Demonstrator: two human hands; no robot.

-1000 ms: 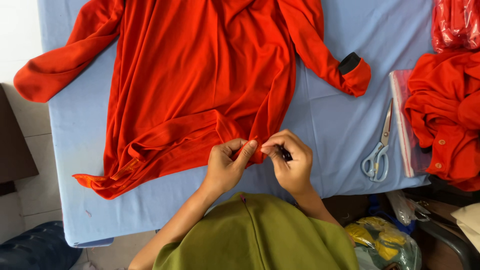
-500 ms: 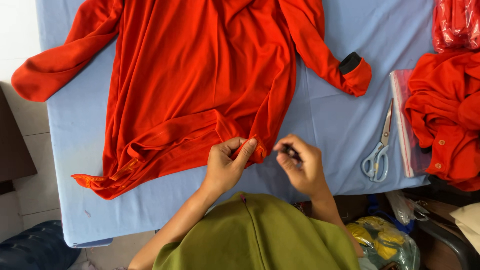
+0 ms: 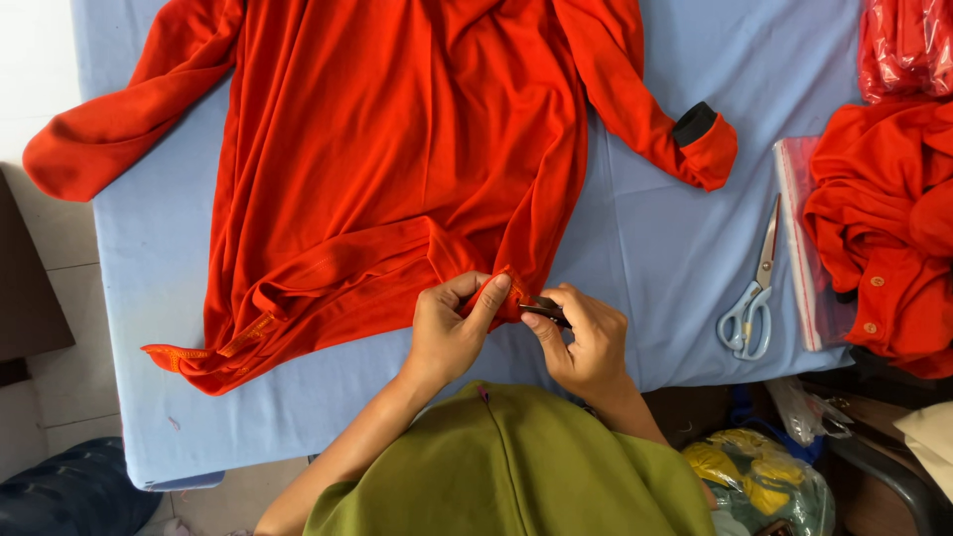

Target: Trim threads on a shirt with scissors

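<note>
Hem corner of long-sleeved orange knit shirt [image 3: 397, 169], at its near edge on blue-covered table [image 3: 655, 248], pinched in left hand [image 3: 452, 333] fingers. Small dark metal clipper [image 3: 544, 310] gripped by right hand [image 3: 588, 342], touching that corner from just right, pointing leftward.

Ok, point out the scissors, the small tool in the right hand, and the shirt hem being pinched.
scissors [image 3: 751, 298]: head view, pivot.
small tool [image 3: 544, 310]: head view, dark tip.
shirt hem [image 3: 504, 294]: head view, pinched fold.
</note>
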